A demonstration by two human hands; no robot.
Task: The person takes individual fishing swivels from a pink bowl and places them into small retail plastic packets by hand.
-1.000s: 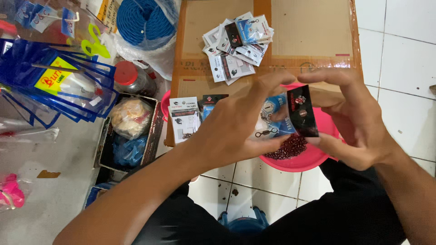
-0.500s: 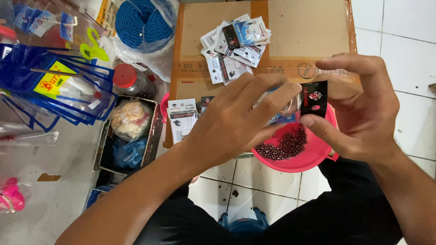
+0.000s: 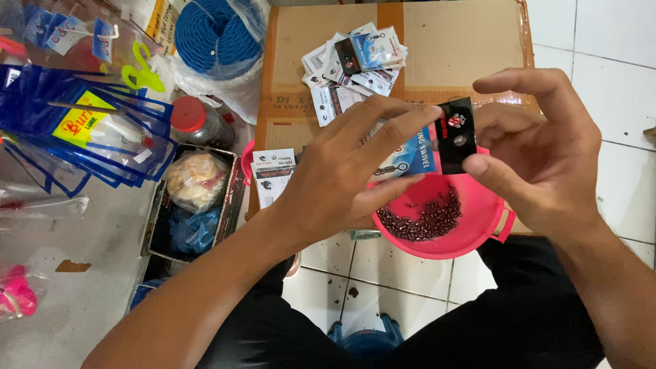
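1. We see a small black packet (image 3: 456,134) held up between both hands, above the far rim of a pink bowl (image 3: 478,229) and in front of a cardboard box (image 3: 451,41).
2. The right hand (image 3: 547,157) pinches the packet — thumb pressed on its lower right edge, forefinger curved over the top — so its grip is closed on the packet.
3. The left hand (image 3: 342,171) reaches across from the left; its fingertips (image 3: 427,113) touch the packet's upper left corner, and behind those fingers a blue-and-white card packet (image 3: 403,160) shows (whether this hand clamps that card, we cannot tell).
4. Inside the pink bowl lies a heap of small dark red beads (image 3: 424,219), directly below the packet.
5. On the cardboard box, well beyond the hands, a loose pile of small tackle packets (image 3: 355,65) is scattered.
6. Left of the left wrist stands a white card pack (image 3: 272,176), leaning by the box edge.
7. Further left we find an open tray (image 3: 158,225) with a bagged pale bundle (image 3: 197,179), a red-lidded jar (image 3: 198,121), a coil of blue rope (image 3: 215,34) and a fan of blue-edged clear sleeves (image 3: 82,137) — all well apart from the hands.
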